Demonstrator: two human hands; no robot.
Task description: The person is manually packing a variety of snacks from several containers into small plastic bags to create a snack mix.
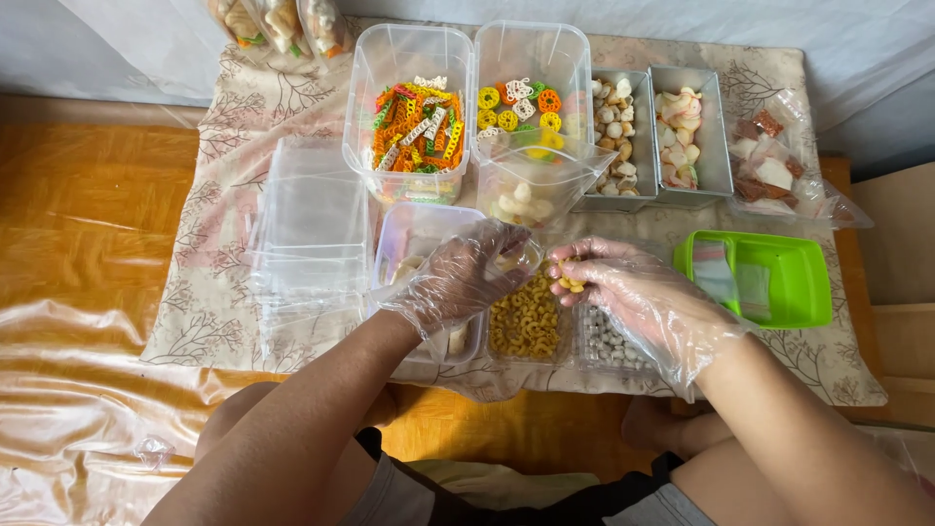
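My left hand [466, 273], in a clear plastic glove, holds a clear plastic bag [538, 180] open by its lower edge; the bag holds a few pale snack pieces. My right hand [633, 292], also gloved, pinches several small yellow curled snack pieces [570, 283] just right of the bag. Below the hands sits a clear tub of yellow curled snacks [526, 326]. A tub of small grey-white pieces [609, 346] lies under my right wrist.
Clear tubs of coloured stick snacks [414, 136] and ring snacks [526, 102] stand behind. Two metal tins [726, 136] hold pale snacks. A green tray [779, 278] sits right, a stack of clear bags [312, 229] left, a filled bag [779, 170] far right.
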